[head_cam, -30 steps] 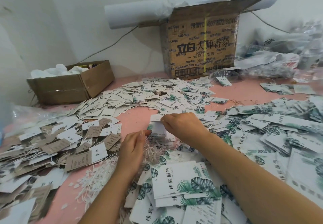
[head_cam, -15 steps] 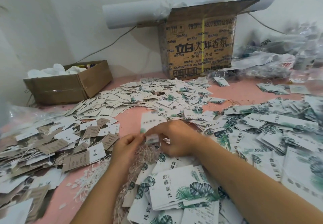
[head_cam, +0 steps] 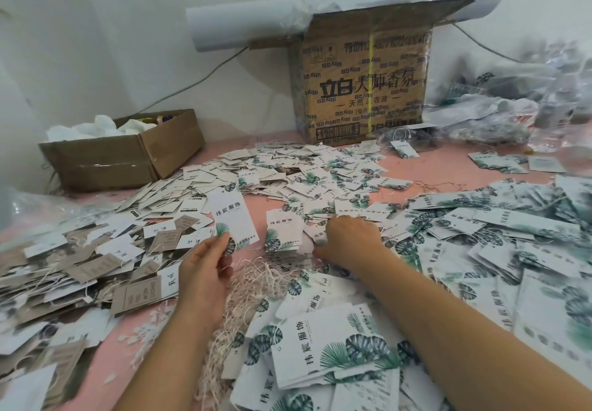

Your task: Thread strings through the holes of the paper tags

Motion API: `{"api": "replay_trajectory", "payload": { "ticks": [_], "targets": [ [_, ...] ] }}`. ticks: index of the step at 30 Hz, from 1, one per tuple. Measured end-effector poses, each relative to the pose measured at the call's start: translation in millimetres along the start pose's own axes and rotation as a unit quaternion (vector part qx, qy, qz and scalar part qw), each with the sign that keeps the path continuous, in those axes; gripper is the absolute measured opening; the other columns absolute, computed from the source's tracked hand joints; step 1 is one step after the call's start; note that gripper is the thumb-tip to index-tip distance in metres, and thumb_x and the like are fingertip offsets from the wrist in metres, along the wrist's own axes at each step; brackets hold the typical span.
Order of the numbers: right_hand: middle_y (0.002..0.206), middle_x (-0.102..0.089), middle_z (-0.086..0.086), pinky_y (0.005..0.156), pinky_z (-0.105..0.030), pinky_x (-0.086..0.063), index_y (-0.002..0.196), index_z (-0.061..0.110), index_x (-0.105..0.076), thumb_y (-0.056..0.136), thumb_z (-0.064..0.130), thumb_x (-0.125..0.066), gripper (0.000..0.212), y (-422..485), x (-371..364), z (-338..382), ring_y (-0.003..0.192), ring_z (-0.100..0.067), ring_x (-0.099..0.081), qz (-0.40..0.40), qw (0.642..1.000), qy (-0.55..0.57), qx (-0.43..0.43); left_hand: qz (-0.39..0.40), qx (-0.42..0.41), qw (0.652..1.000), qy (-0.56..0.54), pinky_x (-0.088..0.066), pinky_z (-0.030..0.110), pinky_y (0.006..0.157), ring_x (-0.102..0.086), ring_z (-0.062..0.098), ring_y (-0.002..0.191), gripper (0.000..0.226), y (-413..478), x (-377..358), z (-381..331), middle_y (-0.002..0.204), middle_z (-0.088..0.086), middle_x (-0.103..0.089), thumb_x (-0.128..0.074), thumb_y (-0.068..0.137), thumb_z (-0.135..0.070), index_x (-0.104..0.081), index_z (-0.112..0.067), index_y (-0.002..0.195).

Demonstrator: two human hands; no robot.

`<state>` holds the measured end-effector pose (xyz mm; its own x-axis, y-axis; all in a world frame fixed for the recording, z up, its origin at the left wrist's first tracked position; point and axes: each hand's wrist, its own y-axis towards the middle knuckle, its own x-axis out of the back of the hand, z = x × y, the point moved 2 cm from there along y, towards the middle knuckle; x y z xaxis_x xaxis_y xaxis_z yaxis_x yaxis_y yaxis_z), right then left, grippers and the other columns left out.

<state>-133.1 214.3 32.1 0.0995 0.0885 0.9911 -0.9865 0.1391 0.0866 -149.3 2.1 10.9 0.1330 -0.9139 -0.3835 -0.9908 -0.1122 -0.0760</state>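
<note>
Moved: hands parted; left hand (head_cam: 205,269) lifts one tag (head_cam: 232,218) clear.
Hold: pinches its lower edge (top end stays free for threading).
Reach: right hand (head_cam: 349,237) at three o'clock on tag pile (head_cam: 283,228); grip cannot be told.
Supply: strings (head_cam: 256,279) at six o'clock, within reach.

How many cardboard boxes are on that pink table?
2. A low open box sits at the back left, and a tall printed box stands at the back centre. Others may be hidden behind the plastic bags at right.
</note>
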Motion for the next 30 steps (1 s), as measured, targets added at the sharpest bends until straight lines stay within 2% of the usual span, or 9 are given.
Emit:
{"api": "replay_trajectory", "payload": {
  "ticks": [3, 7, 12, 21, 25, 27, 30],
  "targets": [
    [0.065, -0.041, 0.002, 0.077, -0.038, -0.052, 0.062, 0.015, -0.029, 0.090, 0.045, -0.051, 0.047, -1.1, 0.1, -0.4, 0.073, -0.022, -0.049, 0.002, 1.000, 0.002, -0.008, 0.013, -0.015, 1.000, -0.014, -0.039, 0.016, 0.045, -0.045, 0.006, 0.051, 0.010, -0.1, -1.0, 0.3, 0.055, -0.007, -0.056, -0.064, 0.085, -0.012, -0.062, -0.014, 0.075],
    [0.063, -0.039, 0.003, 0.069, -0.034, -0.047, 0.079, 0.012, -0.046, 0.091, 0.040, -0.053, 0.032, -0.3, 0.4, 1.2, 0.073, -0.023, -0.050, -0.017, 1.000, 0.006, -0.013, 0.026, -0.020, 0.999, -0.017, -0.039, 0.016, 0.044, -0.046, 0.005, 0.046, 0.010, -0.1, -1.4, 0.9, 0.054, -0.006, -0.055, -0.064, 0.085, -0.013, -0.062, -0.014, 0.075],
    [0.067, -0.041, 0.002, 0.064, -0.033, -0.042, 0.080, 0.015, -0.042, 0.090, 0.026, -0.054, 0.020, 0.5, 1.1, 2.7, 0.073, -0.024, -0.049, -0.044, 0.999, -0.014, -0.011, 0.030, -0.023, 0.999, -0.021, -0.039, 0.015, 0.041, -0.046, 0.004, 0.044, 0.010, 0.0, -2.2, 1.7, 0.056, -0.006, -0.057, -0.063, 0.085, -0.010, -0.062, -0.014, 0.076],
    [0.072, -0.045, 0.003, 0.066, -0.033, -0.045, 0.082, 0.014, -0.045, 0.083, 0.036, -0.065, 0.029, 3.6, 0.6, -3.5, 0.077, -0.021, -0.052, 0.002, 0.997, 0.066, -0.044, 0.041, -0.016, 0.999, -0.022, -0.041, 0.016, 0.041, -0.048, 0.005, 0.046, 0.006, 1.7, -0.9, 3.3, 0.061, -0.005, -0.060, -0.064, 0.083, -0.008, -0.064, -0.013, 0.079],
    [0.082, -0.044, 0.000, 0.062, -0.032, -0.043, 0.071, 0.014, -0.039, 0.083, 0.032, -0.062, 0.032, 2.3, 0.6, -3.0, 0.071, -0.018, -0.049, 0.006, 0.996, 0.063, -0.055, 0.034, -0.013, 0.999, -0.032, -0.039, 0.016, 0.040, -0.046, 0.005, 0.046, 0.009, 1.4, -1.6, 3.0, 0.062, -0.004, -0.059, -0.062, 0.085, -0.007, -0.063, -0.013, 0.079],
    [0.088, -0.040, -0.002, 0.062, -0.033, -0.042, 0.079, 0.013, -0.040, 0.084, 0.033, -0.060, 0.029, 1.8, 1.5, -2.3, 0.077, -0.021, -0.049, 0.007, 0.996, 0.062, -0.058, 0.034, -0.013, 0.999, -0.029, -0.040, 0.016, 0.040, -0.047, 0.004, 0.045, 0.008, 1.1, -2.0, 2.7, 0.062, -0.004, -0.060, -0.063, 0.084, -0.007, -0.063, -0.013, 0.079],
    [0.082, -0.043, -0.001, 0.063, -0.032, -0.045, 0.071, 0.011, -0.040, 0.084, 0.033, -0.059, 0.032, 1.3, 1.9, -1.9, 0.075, -0.021, -0.050, 0.011, 0.996, 0.061, -0.063, 0.037, -0.013, 0.999, -0.021, -0.040, 0.016, 0.040, -0.047, 0.004, 0.045, 0.005, 0.8, -2.3, 2.7, 0.060, -0.005, -0.059, -0.063, 0.084, -0.009, -0.063, -0.013, 0.080]
  ]
}}
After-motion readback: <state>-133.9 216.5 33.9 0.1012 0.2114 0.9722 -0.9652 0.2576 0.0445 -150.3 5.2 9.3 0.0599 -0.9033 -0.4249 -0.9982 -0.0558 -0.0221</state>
